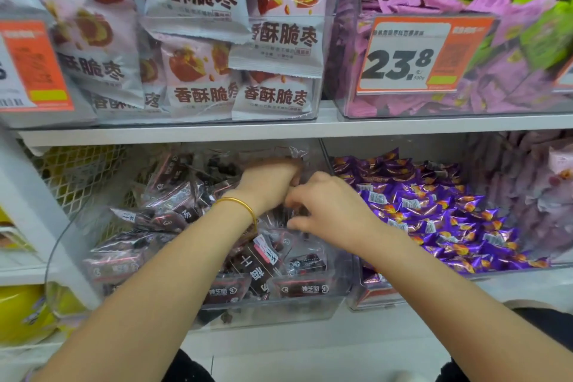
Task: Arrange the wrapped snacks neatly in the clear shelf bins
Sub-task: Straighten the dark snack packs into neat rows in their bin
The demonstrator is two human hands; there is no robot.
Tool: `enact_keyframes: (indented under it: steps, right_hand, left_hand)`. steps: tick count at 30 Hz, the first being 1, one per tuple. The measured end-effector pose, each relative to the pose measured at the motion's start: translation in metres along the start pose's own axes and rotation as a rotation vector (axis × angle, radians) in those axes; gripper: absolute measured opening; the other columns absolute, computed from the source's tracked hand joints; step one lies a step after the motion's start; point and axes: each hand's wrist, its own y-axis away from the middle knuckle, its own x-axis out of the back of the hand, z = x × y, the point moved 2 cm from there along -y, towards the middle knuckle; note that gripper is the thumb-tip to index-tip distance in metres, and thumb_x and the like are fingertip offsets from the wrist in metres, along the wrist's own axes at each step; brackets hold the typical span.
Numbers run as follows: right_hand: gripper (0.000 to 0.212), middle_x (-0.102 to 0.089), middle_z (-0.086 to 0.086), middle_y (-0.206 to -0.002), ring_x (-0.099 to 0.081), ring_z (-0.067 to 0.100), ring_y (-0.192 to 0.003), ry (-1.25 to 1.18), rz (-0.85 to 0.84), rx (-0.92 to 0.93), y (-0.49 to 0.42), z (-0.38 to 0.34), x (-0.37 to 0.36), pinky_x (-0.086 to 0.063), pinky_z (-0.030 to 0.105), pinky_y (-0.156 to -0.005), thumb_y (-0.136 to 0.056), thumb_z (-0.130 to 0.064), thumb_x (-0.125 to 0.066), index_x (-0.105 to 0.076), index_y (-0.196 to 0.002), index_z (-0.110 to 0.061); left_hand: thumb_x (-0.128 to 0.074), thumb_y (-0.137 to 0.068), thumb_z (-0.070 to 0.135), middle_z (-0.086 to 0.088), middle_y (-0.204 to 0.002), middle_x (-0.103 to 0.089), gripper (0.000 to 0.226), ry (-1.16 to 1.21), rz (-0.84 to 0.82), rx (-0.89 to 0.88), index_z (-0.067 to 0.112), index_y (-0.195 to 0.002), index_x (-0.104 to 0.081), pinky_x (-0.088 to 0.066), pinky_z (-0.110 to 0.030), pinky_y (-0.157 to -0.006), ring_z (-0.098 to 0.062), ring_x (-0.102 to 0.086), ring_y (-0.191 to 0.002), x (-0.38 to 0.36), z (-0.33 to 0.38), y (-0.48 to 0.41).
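A clear bin (273, 310) on the lower shelf holds several dark brown wrapped snacks (173, 192) in clear film. My left hand (266, 183), with a gold bangle at the wrist, reaches deep into the bin and its curled fingers grip a clear-wrapped snack at the back. My right hand (328, 211) is beside it, fingers curled down, pinching a wrapped snack in the middle of the bin. The fingertips of both hands are partly hidden among the wrappers.
To the right stands a bin of purple wrapped candies (434, 211). Above, the white shelf edge (279, 132) carries pink jujube snack bags (198, 40) and a bin of pink packets behind a 23.8 price tag (412, 56). A white mesh divider (71, 177) is at left.
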Motion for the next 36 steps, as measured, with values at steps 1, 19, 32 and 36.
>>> enact_keyframes:
  steps: [1,19,32,36]
  right_hand:
    - [0.035,-0.062,0.003,-0.105,-0.052,0.024,-0.107,0.049,-0.071,0.008,-0.004,-0.003,-0.003,-0.037,0.033,-0.085,-0.084,-0.041,-0.061,-0.062,-0.113,-0.021]
    - [0.029,-0.059,-0.005,-0.098,-0.055,0.012,-0.088,-0.472,0.058,-0.113,-0.016,0.007,0.015,-0.042,0.024,-0.077,-0.082,-0.016,-0.069,-0.060,-0.110,-0.017]
    - [0.039,-0.056,0.004,-0.106,-0.042,0.025,-0.104,0.137,0.088,0.070,-0.003,-0.018,0.038,-0.037,0.033,-0.070,-0.079,0.010,-0.049,-0.046,-0.110,-0.012]
    - [0.033,-0.058,0.008,-0.110,-0.043,0.028,-0.112,0.252,-0.079,0.146,-0.016,-0.030,0.018,-0.032,0.033,-0.069,-0.084,0.005,-0.049,-0.045,-0.114,-0.009]
  left_hand:
    - [-0.057,-0.087,0.024,-0.004,-0.100,-0.058,0.018,0.101,-0.018,0.022,0.017,-0.104,-0.055,-0.042,-0.029,-0.070,-0.023,-0.055,-0.090,0.003,-0.003,0.001]
    - [-0.065,-0.086,0.025,0.002,-0.099,-0.067,0.014,0.613,0.012,0.153,0.016,-0.098,-0.065,-0.053,-0.029,-0.085,-0.011,-0.064,-0.092,0.039,-0.051,0.088]
    - [-0.064,-0.086,0.030,0.000,-0.062,-0.063,0.017,0.470,-0.037,0.175,0.018,-0.076,-0.057,-0.048,-0.030,-0.056,-0.019,-0.059,-0.056,0.015,-0.027,0.098]
    - [-0.048,-0.091,0.046,0.004,-0.053,-0.047,0.045,0.519,-0.137,0.159,0.008,-0.066,-0.055,-0.036,-0.025,-0.054,-0.010,-0.041,-0.048,0.013,-0.028,0.102]
